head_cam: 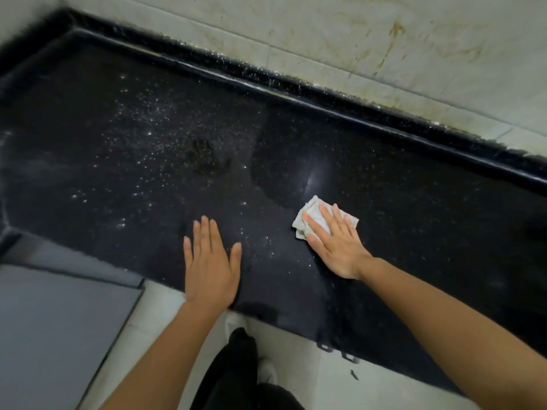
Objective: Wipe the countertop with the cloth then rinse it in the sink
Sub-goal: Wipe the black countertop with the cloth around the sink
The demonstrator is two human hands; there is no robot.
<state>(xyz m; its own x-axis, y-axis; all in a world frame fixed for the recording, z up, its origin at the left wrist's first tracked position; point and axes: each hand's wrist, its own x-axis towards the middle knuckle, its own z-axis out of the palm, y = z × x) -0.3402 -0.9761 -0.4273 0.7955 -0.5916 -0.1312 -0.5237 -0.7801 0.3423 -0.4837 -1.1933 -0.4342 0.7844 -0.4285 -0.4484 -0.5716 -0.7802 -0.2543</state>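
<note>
A black speckled countertop [414,208] fills the middle of the view. A crumpled white cloth [310,210] lies on it right of centre. My right hand [334,244] lies flat on the cloth, fingers stretched out, pressing it onto the stone. My left hand [210,261] rests flat and empty on the counter near its front edge, fingers apart. White specks and a dull brownish smear [204,155] cover the left half of the counter. A darker, glossy wet patch [284,161] lies just beyond the cloth. No sink is in view.
A raised black backsplash strip [296,84] runs along the stained tiled wall [384,39] at the back. A grey cabinet door [59,321] stands at lower left. Below the counter's edge are pale floor tiles [296,365], my dark trousers and white shoes [236,324].
</note>
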